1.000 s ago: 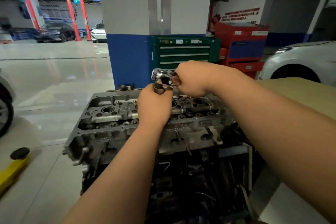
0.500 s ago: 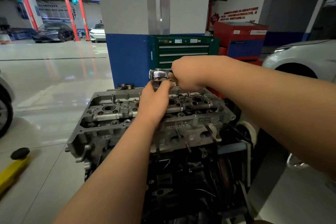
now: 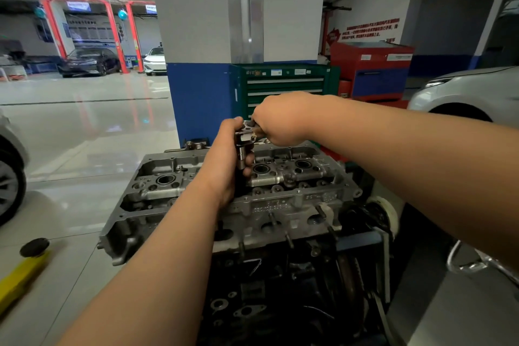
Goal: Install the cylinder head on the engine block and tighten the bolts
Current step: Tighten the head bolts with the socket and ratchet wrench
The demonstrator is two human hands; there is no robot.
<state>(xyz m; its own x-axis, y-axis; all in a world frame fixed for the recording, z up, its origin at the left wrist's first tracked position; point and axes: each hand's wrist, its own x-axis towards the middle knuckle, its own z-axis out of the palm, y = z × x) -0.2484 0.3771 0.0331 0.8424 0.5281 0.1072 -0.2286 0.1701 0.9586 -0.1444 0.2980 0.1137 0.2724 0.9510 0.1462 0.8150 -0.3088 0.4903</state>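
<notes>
Glossy workshop floor [image 3: 84, 135] all round; cylinder head [image 3: 280, 199] already sits on engine block [image 3: 280, 289]; left hand [image 3: 224, 160] clasps the socket extension [image 3: 241, 157], right hand [image 3: 278, 121] closed around ratchet [image 3: 247, 128]; bolt tightening seems underway, unfinished.

There is one view, from a wide-angle camera worn on the person's head. It looks forward and down, close over the engine [image 3: 252, 205], which fills the lower middle. Both forearms reach in from 6 and 4 o'clock. A pillar [image 3: 238, 22] stands at 12 o'clock, the garage floor [image 3: 84, 126] runs off toward 10, and straight lines bend near the edges.
</notes>
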